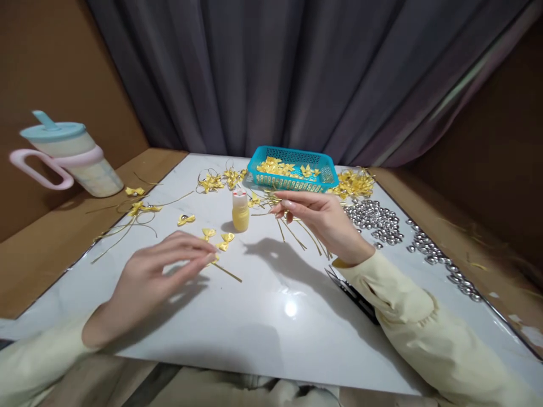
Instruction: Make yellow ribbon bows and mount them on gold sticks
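Note:
My left hand (156, 277) is closed at the front left, thumb and fingertips pinched together. A short gold cord (229, 273) sticks out from those fingertips, with a small yellow bit at its near end. Just beyond them lie yellow satin bows (225, 242), and another bow (185, 219) with a silvery piece on it. My right hand (314, 217) is raised at centre right with its fingers pinched; what they hold, if anything, I cannot make out. Several gold cords (292, 232) lie below and behind it. A small bottle (240, 217) with yellow contents stands between the hands.
A turquoise basket (292, 182) of yellow bows stands at the back, with bow piles (356, 183) beside it. Silvery heart-like pieces (377, 220) spread over the right side. Dark-handled scissors (354, 294) lie under my right forearm. A handled tumbler (91, 169) stands at the left.

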{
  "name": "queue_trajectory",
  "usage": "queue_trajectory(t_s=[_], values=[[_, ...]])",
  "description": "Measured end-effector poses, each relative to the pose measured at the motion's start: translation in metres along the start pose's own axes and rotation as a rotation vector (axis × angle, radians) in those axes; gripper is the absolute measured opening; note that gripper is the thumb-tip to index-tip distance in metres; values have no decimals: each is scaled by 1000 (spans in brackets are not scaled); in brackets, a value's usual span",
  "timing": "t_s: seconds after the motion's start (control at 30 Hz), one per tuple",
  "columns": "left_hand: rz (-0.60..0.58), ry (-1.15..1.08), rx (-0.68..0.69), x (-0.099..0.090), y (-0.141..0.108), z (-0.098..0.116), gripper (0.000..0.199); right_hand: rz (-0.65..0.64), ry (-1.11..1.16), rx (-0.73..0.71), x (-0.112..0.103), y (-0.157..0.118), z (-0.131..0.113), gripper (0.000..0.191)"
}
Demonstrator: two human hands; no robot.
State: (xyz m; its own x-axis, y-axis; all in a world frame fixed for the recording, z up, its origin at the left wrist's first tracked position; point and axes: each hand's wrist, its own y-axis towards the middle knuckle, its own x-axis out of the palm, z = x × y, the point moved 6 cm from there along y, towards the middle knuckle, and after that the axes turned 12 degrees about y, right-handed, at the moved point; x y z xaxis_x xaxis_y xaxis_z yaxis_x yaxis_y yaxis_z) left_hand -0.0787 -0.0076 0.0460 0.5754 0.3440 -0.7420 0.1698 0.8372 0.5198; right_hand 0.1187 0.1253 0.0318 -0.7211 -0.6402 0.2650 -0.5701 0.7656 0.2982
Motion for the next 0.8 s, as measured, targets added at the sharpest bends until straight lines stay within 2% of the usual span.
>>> queue_trajectory(t_s=[0.1, 0.17, 0.23, 0.33, 0.43, 0.53, 0.63, 0.7, 0.8], values=[[-55, -113, -174, 9, 38, -9, 19, 39, 4, -18, -1, 0, -2, 17], [-78, -172, -156, 16, 59, -8, 22, 60, 5, -23, 0, 0, -4, 17], [-91, -160, -18, 24, 74, 0, 21, 79, 6, -24, 0, -1, -7, 18], [-72, -80, 261, 39, 88, 13, 18, 101, 14, -34, 2, -3, -14, 19], [5, -49, 342, 49, 91, 15, 17, 131, 46, -31, 4, -5, -20, 19], [36, -98, 238, 49, 88, 12, 16, 163, 153, 10, 6, -8, -19, 21], [-53, -196, -48, 47, 81, 2, 20, 163, 251, 101, 7, -13, -8, 27], [-85, -255, -252, 43, 75, -6, 22, 136, 257, 171, 8, -17, 2, 24], [-97, -346, -406, 40, 73, -12, 23, 103, 232, 216, 9, -23, 13, 13]])
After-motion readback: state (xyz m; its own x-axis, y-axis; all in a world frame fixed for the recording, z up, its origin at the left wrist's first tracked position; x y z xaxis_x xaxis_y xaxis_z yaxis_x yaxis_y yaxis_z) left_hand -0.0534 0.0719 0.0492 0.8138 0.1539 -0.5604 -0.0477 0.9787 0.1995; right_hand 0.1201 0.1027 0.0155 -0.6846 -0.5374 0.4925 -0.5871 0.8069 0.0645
